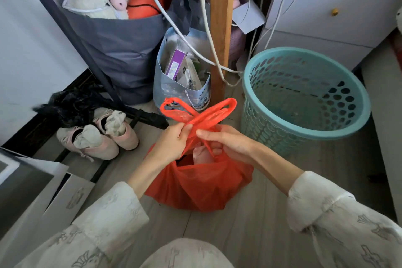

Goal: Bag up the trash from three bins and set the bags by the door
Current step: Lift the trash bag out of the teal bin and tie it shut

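Observation:
An orange plastic trash bag sits on the floor in front of me, part full, with pale trash showing through its mouth. Its two handle loops cross above the opening. My left hand pinches one handle at the crossing. My right hand grips the other handle, fingers curled through it. A teal perforated plastic bin stands to the right of the bag, without a liner, its inside looking bare.
A grey fabric hamper of plush toys and a blue paper gift bag of packets stand behind. Pink shoes with socks lie at left. A wooden leg, white cables, a drawer unit and white boards crowd the edges.

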Demonstrator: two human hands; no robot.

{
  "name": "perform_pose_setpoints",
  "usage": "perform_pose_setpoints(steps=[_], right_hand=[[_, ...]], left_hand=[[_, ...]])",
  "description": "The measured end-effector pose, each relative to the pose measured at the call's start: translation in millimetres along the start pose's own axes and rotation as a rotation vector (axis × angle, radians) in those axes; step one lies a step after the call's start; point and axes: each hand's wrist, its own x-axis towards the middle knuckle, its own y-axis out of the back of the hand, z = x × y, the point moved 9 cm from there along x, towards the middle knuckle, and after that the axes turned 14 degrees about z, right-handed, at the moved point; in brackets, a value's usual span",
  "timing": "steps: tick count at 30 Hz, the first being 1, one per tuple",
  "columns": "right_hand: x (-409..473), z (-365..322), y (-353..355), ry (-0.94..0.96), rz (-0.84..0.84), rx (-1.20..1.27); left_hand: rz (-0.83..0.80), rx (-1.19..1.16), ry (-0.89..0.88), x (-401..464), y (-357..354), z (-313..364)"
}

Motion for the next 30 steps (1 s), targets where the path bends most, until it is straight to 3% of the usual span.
perform_pose_setpoints(steps=[2, 6, 9, 12, 16, 18, 22, 25, 30], right_hand=[[6.6, -2.4, 8.4, 0.028, 0.114, 0.089], [17.4, 9.4, 23.7, -0.094, 0.291, 0.423], [19.5, 12.9, 22.1, -0.152, 0.245, 0.541], [18.3, 6.9, 18.0, -0.126, 0.154, 0.543], [11.2, -6.3, 5.3, -0.055, 0.036, 0.416], [7.7, -12.6, 5.9, -0.007, 0.069, 0.326], [0.0, -37.0, 12.6, 0.305, 0.223, -0.272], [0.5, -48.1, 17.5, 0.454, 0.318, -0.591], [-6.5, -59.5, 25.4, 0.540, 0.479, -0.642]], left_hand=[[0.002, 0.069, -0.072, -2.8, 0.5, 9.6], [-0.086, 0.064, -0.133, -11.3, -7.7, 20.9], [-0.310, -0.149, 0.042, -18.9, -21.1, 3.7], [-0.458, -0.199, 0.077, -23.2, -22.2, -1.7], [-0.364, -0.283, 0.178, -12.6, -13.9, -7.2], [-0.355, -0.340, 0.296, -9.7, -14.5, -16.2], [-0.313, -0.406, 0.439, -1.1, -9.5, -26.0], [-0.408, -0.494, 0.546, -6.8, -11.0, -20.8], [-0.470, -0.378, 0.411, -11.7, -12.0, -12.1]])
